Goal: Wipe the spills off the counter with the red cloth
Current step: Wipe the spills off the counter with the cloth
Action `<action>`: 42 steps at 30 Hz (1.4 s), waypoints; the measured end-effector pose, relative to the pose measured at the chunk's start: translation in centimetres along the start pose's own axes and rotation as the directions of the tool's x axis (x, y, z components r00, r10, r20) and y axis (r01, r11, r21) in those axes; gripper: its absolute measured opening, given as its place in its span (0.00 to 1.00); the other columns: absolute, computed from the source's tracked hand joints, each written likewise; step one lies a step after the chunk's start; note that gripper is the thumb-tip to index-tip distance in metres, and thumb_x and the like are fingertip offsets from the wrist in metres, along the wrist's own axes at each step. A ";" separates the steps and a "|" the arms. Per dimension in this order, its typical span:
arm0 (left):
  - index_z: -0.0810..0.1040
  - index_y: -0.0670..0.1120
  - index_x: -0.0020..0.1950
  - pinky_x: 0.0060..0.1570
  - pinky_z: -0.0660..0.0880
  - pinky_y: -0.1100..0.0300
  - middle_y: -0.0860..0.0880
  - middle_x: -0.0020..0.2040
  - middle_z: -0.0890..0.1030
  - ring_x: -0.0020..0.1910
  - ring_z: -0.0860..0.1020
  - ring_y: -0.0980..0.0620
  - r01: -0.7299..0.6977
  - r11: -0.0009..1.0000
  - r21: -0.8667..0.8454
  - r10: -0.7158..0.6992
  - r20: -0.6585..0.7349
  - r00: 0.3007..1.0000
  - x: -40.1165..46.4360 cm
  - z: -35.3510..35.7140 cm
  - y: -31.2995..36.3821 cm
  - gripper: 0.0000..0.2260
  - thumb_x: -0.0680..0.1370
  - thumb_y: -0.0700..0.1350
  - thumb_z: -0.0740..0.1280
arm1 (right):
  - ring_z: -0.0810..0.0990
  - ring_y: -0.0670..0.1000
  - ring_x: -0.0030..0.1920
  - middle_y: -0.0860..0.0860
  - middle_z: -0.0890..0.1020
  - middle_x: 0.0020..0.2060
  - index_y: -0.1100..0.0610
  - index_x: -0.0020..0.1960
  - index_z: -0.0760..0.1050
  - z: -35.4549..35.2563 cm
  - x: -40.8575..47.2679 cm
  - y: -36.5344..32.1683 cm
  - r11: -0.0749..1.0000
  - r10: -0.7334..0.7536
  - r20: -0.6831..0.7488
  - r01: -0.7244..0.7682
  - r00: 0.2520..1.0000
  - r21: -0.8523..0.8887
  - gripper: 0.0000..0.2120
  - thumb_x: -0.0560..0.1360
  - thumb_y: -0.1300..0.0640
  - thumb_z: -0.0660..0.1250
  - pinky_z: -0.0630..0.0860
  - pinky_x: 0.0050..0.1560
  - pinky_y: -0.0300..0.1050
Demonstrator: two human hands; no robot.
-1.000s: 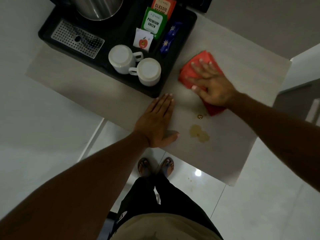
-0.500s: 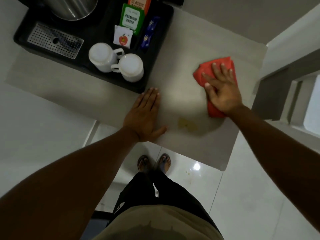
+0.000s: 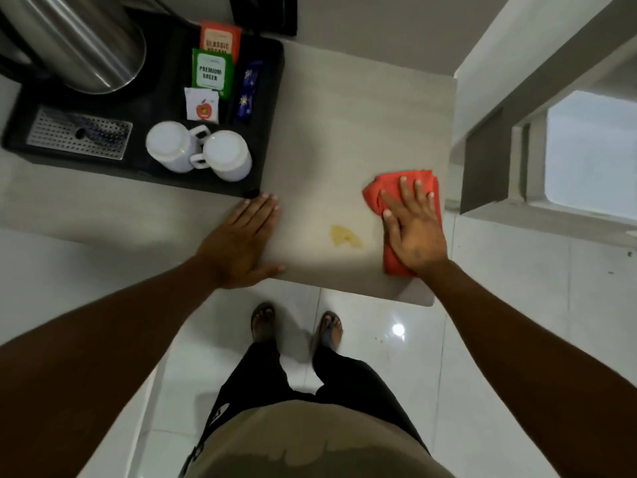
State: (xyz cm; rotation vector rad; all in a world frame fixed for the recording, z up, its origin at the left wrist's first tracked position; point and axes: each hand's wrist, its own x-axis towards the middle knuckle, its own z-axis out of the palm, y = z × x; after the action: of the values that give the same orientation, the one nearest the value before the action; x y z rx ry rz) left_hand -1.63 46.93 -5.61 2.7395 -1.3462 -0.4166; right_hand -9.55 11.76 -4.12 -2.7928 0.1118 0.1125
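Red cloth [image 3: 389, 188] flat near the desk's [image 3: 344, 132] right edge, my right hand [image 3: 415, 229] pressing it, fingers spread. Yellowish spill [image 3: 344, 235] just left of it. My left hand [image 3: 241, 241] lies flat, fingers together, touching the black tray [image 3: 269, 98].

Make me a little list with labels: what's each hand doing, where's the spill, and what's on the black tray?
right hand: right hand pressed flat on the red cloth, near the counter's right edge
left hand: left hand flat on the counter, holding nothing
spill: yellowish spill on the counter between the hands, left of the cloth, not covered
black tray: black tray holds two white mugs, tea sachets and a metal kettle
floor: small drips below the counter
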 end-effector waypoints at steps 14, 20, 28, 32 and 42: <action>0.49 0.33 0.81 0.80 0.51 0.40 0.33 0.83 0.50 0.83 0.46 0.37 -0.183 0.981 0.057 0.180 0.048 0.982 -0.5 -1.0 -1.5 0.50 0.77 0.74 0.50 | 0.54 0.63 0.79 0.57 0.60 0.79 0.48 0.75 0.67 5.4 -5.4 -10.6 0.961 0.274 -0.094 -0.270 0.957 0.054 0.23 0.83 0.46 0.52 0.49 0.77 0.64; 0.45 0.35 0.81 0.81 0.48 0.42 0.35 0.83 0.46 0.83 0.42 0.39 -0.186 0.981 0.060 0.183 0.044 0.982 -0.3 -0.6 -2.0 0.52 0.75 0.76 0.44 | 0.49 0.65 0.79 0.60 0.56 0.80 0.52 0.77 0.63 3.3 0.8 -8.6 0.818 0.575 -0.179 -0.556 0.798 0.147 0.23 0.84 0.47 0.50 0.43 0.77 0.65; 0.45 0.35 0.82 0.81 0.49 0.42 0.35 0.83 0.46 0.83 0.42 0.39 -0.202 0.978 0.047 0.201 0.024 0.979 -0.2 -0.2 -2.3 0.52 0.75 0.77 0.42 | 0.53 0.62 0.79 0.56 0.61 0.79 0.49 0.76 0.66 7.2 -4.9 -16.0 0.952 0.305 -0.135 -0.296 0.943 0.080 0.22 0.83 0.48 0.55 0.50 0.78 0.64; 0.43 0.35 0.81 0.81 0.48 0.41 0.35 0.83 0.44 0.83 0.40 0.39 -0.195 0.979 0.063 0.193 0.043 0.980 -0.3 -0.2 -2.2 0.52 0.75 0.76 0.44 | 0.53 0.62 0.79 0.56 0.59 0.79 0.49 0.76 0.65 4.2 -7.1 -8.4 0.886 0.462 -0.114 -0.453 0.880 0.093 0.24 0.82 0.44 0.50 0.51 0.76 0.67; 0.42 0.36 0.82 0.81 0.46 0.44 0.36 0.83 0.43 0.83 0.41 0.40 -0.214 0.977 -0.002 0.214 0.028 0.977 6.5 -1.0 3.1 0.46 0.79 0.71 0.45 | 0.42 0.58 0.80 0.52 0.50 0.81 0.44 0.80 0.53 3.3 -2.2 -5.4 0.940 0.341 -0.091 -0.341 0.936 0.010 0.27 0.83 0.38 0.49 0.39 0.77 0.65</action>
State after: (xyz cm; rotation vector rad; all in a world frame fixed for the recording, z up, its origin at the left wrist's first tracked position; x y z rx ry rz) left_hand 0.06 39.90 -5.46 2.5609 -1.6266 -0.4393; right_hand -11.48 18.11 -5.17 -2.7559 0.6210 0.0686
